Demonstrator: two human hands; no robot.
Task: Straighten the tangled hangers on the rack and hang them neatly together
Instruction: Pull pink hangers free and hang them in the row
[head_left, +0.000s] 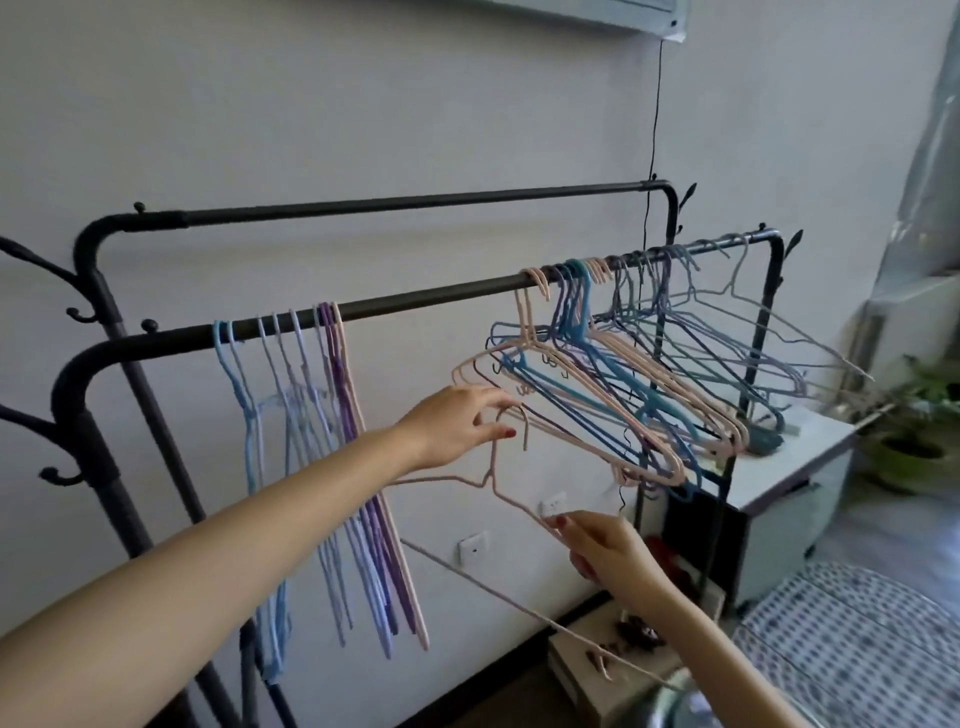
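Note:
A black clothes rack has a front rail (426, 299) and a higher back rail (415, 201). Several blue, lilac and pink hangers (311, 415) hang straight and close together at the rail's left. A tangled bunch of pink and blue hangers (623, 384) hangs askew at the right. A loose pink hanger (498, 486) is off the rail, below the tangle. My right hand (605, 551) pinches its sloping shoulder wire. My left hand (457, 421) reaches to its hook and the lowest tangled hangers, fingers spread and touching the wires.
A white cabinet (795, 467) stands under the rack's right end, with a potted plant (919, 441) beyond it. Boxes (613, 670) sit on the floor below my right hand. A dotted bedspread (857, 639) lies at the lower right. Coat hooks (57, 467) stick out at the left post.

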